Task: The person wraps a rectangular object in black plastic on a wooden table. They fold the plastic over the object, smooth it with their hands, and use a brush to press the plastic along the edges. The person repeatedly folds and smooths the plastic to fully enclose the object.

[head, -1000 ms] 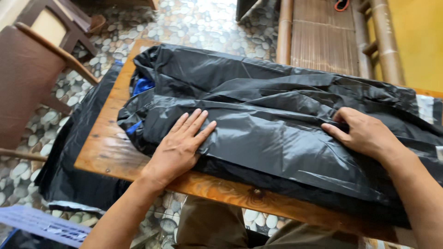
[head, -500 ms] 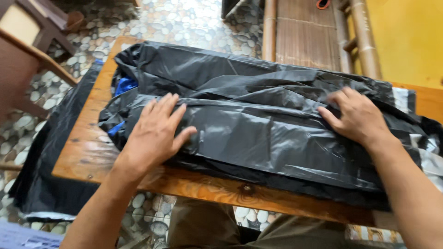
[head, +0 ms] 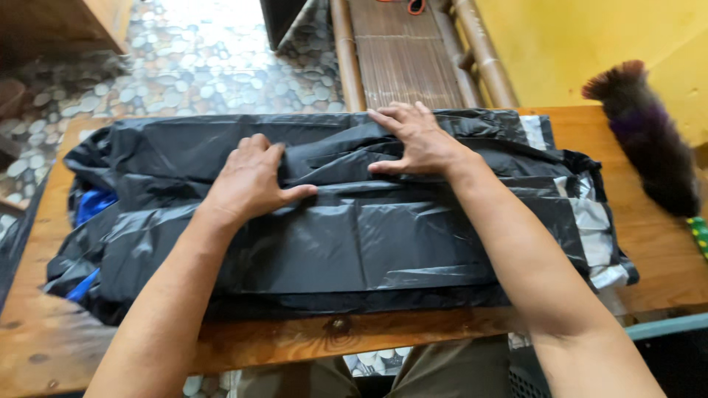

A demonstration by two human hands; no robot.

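Left hand (head: 251, 180) lay palm-down with the fingers close together and the thumb stuck out to the side, pressed flat onto the black plastic bag (head: 413, 236), not pinching anything. Right hand (head: 417, 140) rested flat too, fingers a bit fanned, fingertips pushing on a raised fold near the bag's far edge (thumb tucked along that same fold). Sat close together, both near the middle of the bag but not touching each other. Bag itself was spread across most of the wooden table (head: 310, 339), wrinkled and folded over in layers, stuffed with something soft. Peeked out at the left end: a bit of blue fabric (head: 92, 206). At the right end showed a lighter grey-white plastic layer (head: 590, 221) under the black. Off to the right lay a dark feather duster (head: 649, 140) on the tabletop, well apart from both hands. Beyond the table ran a bamboo bench (head: 405, 51) over a pebble floor (head: 192, 59).
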